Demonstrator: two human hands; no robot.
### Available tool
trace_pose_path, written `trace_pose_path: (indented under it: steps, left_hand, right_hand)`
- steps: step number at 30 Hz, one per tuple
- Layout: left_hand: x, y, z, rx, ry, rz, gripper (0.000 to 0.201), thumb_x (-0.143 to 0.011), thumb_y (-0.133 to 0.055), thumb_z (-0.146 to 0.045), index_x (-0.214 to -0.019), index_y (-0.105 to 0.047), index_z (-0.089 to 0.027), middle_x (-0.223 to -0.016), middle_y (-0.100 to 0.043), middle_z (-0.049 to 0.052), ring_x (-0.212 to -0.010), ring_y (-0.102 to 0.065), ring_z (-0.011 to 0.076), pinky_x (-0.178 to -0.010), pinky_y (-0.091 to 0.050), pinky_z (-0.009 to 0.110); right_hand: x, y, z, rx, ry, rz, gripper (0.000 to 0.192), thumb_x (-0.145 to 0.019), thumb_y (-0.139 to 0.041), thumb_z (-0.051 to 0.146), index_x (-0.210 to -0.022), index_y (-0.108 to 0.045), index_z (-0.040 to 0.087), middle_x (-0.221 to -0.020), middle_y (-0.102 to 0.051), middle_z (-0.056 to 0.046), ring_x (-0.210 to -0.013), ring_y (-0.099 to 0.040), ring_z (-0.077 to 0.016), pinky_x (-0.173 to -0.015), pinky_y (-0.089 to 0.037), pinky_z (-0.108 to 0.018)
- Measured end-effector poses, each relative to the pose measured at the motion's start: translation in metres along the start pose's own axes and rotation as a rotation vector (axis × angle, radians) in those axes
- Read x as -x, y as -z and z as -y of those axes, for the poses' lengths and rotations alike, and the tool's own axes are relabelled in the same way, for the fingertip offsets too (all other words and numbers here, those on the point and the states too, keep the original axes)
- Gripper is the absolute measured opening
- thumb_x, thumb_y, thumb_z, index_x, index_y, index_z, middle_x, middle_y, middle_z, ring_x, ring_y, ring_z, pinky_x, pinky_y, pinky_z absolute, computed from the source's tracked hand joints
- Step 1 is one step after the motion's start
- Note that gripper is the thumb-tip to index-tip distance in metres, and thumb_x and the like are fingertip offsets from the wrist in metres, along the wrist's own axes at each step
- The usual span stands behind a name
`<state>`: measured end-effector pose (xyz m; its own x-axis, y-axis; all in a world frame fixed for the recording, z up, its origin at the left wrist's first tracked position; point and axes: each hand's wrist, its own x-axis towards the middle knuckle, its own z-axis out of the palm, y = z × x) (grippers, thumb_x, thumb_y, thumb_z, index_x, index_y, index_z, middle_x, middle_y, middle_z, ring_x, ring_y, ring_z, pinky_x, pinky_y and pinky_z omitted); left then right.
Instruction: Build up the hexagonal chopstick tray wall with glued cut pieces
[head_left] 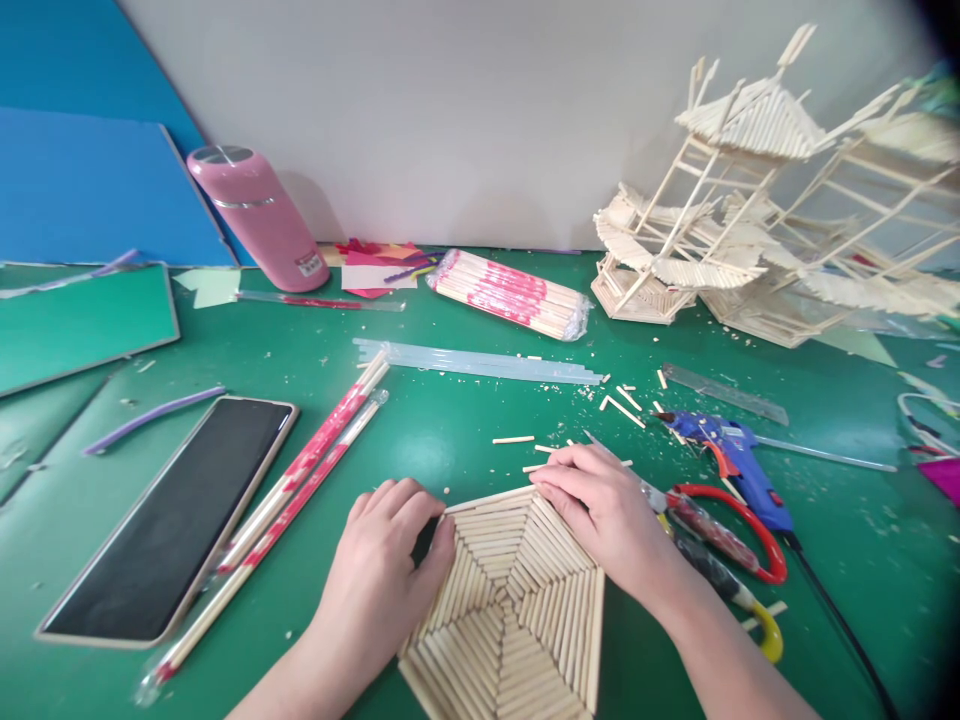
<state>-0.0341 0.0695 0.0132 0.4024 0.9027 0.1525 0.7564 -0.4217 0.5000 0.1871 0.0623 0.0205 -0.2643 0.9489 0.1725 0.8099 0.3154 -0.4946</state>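
The panel of thin wooden sticks seems to lie flat on the green table, in front of the person; the left hand is curled with thumb and fingers closed on its upper-left corner, and the right hand pinches its top-right corner; how firmly either one presses, I cannot tell.

It should handle as light and fairly stiff, dry rather than slippery, yet fragile where the sticks join; the outer rim, taken at two opposite corners, looks the best hold, sparing the middle.

Right of the panel lies a glue gun; left of it, a phone; beyond it, clear rods.
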Motion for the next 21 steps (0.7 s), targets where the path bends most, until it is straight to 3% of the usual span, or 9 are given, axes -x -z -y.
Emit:
trace_pose_path:
  steps: [21]
  left_hand:
    - [0.0013, -0.0015, 0.001, -0.01, 0.01, 0.002, 0.019, -0.082, -0.042, -0.022, -0.07, -0.056, -0.016, -0.068, -0.055, 0.003, -0.067, -0.05, 0.0186, -0.063, -0.036, 0.033]
  right_hand:
    - [0.0014, 0.0009, 0.006, 0.063, -0.027, 0.019, 0.018, -0.086, -0.047, 0.021, -0.089, -0.064, 0.023, -0.087, -0.06, -0.003, -0.082, -0.054, -0.0167, -0.078, -0.038, -0.037]
